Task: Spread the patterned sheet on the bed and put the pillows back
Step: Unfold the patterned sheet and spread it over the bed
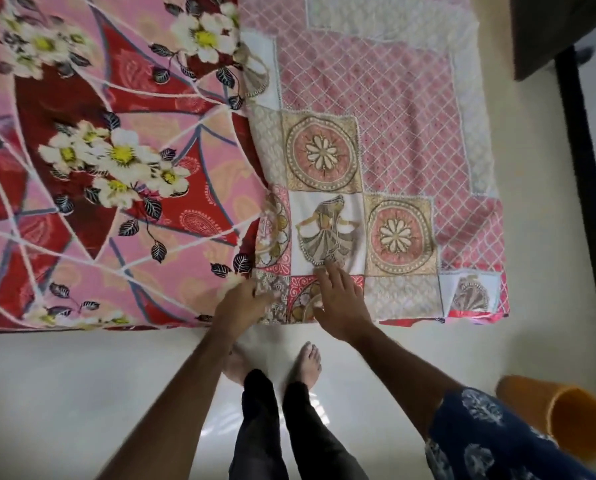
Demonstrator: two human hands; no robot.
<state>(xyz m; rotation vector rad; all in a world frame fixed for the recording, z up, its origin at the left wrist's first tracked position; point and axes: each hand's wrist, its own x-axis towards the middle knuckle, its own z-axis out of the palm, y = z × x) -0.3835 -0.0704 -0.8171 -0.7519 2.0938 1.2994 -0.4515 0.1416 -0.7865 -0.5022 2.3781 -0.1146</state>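
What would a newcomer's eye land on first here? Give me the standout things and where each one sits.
The red and pink floral sheet with big white flowers fills the left of the bed, and the pink patchwork sheet with medallions and a dancer figure covers the right. At the near edge, where they meet, the left hand grips the fabric while the right hand lies flat on the patchwork. An orange rolled mat stands at lower right on the floor.
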